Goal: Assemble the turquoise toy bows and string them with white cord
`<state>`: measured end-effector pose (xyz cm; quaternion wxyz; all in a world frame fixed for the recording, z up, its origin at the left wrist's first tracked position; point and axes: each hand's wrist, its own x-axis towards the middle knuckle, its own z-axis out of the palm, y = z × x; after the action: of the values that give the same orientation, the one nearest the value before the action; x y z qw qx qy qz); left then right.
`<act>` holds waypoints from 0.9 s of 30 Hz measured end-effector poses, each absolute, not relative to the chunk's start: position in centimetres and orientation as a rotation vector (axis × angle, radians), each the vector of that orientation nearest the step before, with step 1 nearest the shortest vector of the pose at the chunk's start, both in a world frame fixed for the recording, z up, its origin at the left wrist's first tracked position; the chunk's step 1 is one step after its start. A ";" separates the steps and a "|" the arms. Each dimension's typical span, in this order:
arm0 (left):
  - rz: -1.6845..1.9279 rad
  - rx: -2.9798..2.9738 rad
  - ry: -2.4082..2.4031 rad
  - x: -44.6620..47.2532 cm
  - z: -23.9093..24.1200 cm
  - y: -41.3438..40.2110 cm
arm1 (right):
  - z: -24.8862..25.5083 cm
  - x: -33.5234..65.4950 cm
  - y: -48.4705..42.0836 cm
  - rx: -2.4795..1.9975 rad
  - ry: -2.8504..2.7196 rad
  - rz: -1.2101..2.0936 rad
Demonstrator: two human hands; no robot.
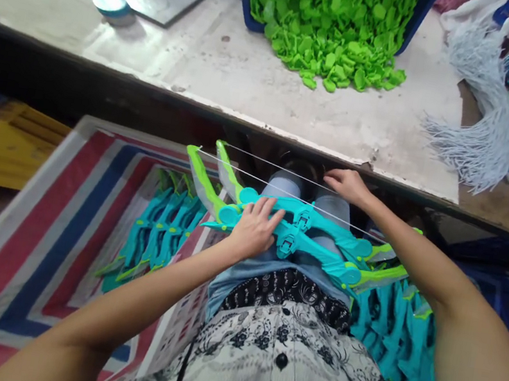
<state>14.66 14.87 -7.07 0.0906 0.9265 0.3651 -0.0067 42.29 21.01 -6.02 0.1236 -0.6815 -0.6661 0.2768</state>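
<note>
Two turquoise toy bows (322,251) with lime-green tips lie side by side across my lap. Thin white strings (256,178) run along their far side between the tips. My left hand (255,229) grips the bows left of their middle, its fingers draped over the turquoise limbs. Beyond the strings, close to the table edge, my right hand (346,185) is closed in a pinch. One string passes right by its fingertips; whether they hold it or some other small thing cannot be made out.
A blue bin (250,11) spills small green plastic pieces (333,54) onto the worktable (183,61). A bundle of white strings (485,125) hangs at the table's right. More bows sit in a striped-lined container (40,233) at left and in a turquoise pile (398,338) at right.
</note>
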 end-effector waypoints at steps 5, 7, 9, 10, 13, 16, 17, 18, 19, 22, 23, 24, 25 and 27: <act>-0.054 2.821 0.857 17.4 -7.9 16.8 | -4.8 43.9 15.7 -1.819 -2.097 0.440; -0.140 2.786 0.786 17.9 -8.0 18.1 | -4.6 44.3 13.8 -1.790 -2.099 0.440; -0.218 2.745 0.720 17.7 -7.8 19.3 | -4.5 44.9 12.5 -1.776 -2.083 0.437; -0.255 2.727 0.702 17.5 -7.7 19.8 | -4.4 45.2 12.1 -1.773 -2.073 0.434; -0.337 2.702 0.726 16.7 -6.9 20.1 | -4.2 45.6 11.3 -1.752 -2.072 0.441; -0.357 2.701 0.864 16.6 -6.4 18.6 | -4.2 44.3 10.0 -1.669 -2.189 0.456; -0.353 2.697 0.926 16.6 -6.4 17.7 | -4.2 43.6 9.3 -1.640 -2.261 0.444; -0.342 2.692 0.983 16.7 -6.5 16.6 | -4.3 42.8 8.5 -1.626 -2.340 0.417; -0.324 2.685 1.027 16.7 -6.7 15.3 | -4.3 42.1 7.8 -1.624 -2.420 0.384; -0.240 2.689 0.991 16.3 -7.9 11.8 | -4.2 41.5 6.6 -1.631 -2.543 0.358; -0.221 2.682 0.939 15.9 -8.2 11.1 | -4.0 42.0 6.7 -1.640 -2.509 0.363; -0.198 2.660 0.895 15.6 -8.5 10.7 | -3.6 42.8 7.2 -1.660 -2.441 0.355; -0.166 2.626 0.843 15.2 -8.6 10.6 | -3.1 43.9 8.1 -1.695 -2.347 0.320; -0.066 2.534 0.760 14.7 -8.4 11.5 | -2.1 46.3 11.3 -1.810 -2.138 0.177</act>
<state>14.69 11.50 -8.40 0.2452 0.9283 0.2785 -0.0240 46.31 11.27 -2.08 0.1667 -0.6359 -0.7509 0.0623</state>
